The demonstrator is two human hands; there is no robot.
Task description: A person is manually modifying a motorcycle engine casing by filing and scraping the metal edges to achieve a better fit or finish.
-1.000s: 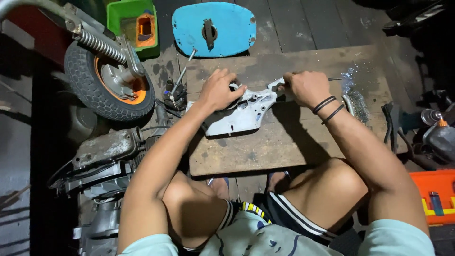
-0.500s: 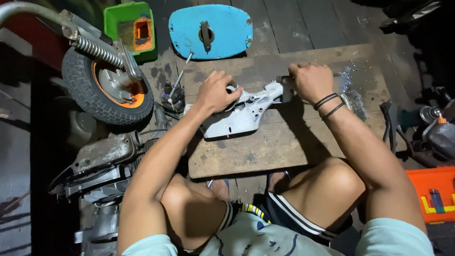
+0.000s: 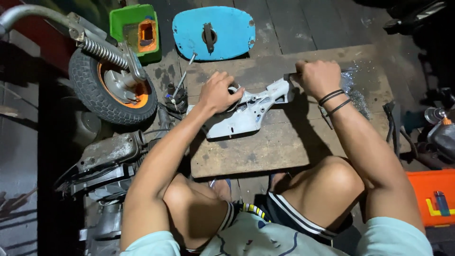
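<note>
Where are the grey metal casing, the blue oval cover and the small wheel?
grey metal casing point(image 3: 249, 114), head view, on its flat middle body.
blue oval cover point(image 3: 232, 31), head view, on the painted face right of its centre hole.
small wheel point(image 3: 87, 92), head view, on the tyre tread at the left.

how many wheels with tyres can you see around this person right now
1: a small black rubber tyre on an orange-and-silver rim, standing on the floor at the upper left, beside the wooden board. Others may be hidden in the dark edges.
</note>
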